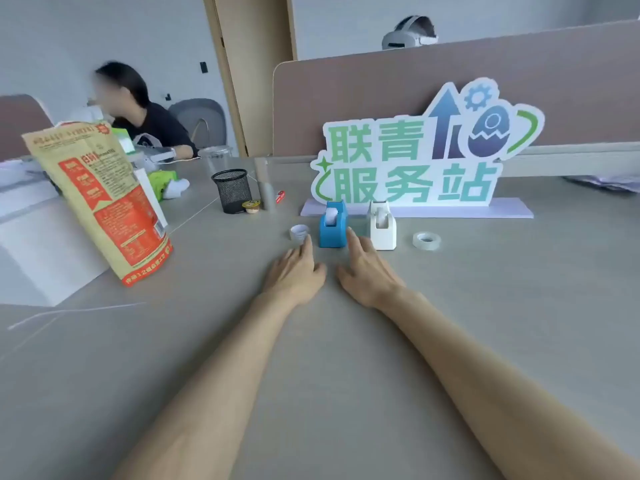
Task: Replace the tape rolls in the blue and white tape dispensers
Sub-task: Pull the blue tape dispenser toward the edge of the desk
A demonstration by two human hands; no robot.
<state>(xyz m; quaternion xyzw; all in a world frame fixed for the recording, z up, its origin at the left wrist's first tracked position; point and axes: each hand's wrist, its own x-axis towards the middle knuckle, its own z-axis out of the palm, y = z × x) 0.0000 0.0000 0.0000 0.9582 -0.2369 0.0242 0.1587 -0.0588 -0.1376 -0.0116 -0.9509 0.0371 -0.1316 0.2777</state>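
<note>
A blue tape dispenser [332, 226] stands on the grey desk with a white roll seated in its top. To its right stands a white tape dispenser [382, 225], also holding a roll. A loose white tape roll [299, 232] lies left of the blue one, and a clear tape roll [426, 241] lies flat right of the white one. My left hand [294, 271] rests palm down, fingertips just short of the loose white roll. My right hand [367, 271] lies flat too, fingers reaching between the two dispensers. Both hands hold nothing.
A large cut-out sign [415, 157] on a white base stands right behind the dispensers. A tan and red snack bag [100, 199] stands at left. A black mesh pen cup [232, 190], a small lidded cup [251, 206] and a seated person [138, 112] are at back left.
</note>
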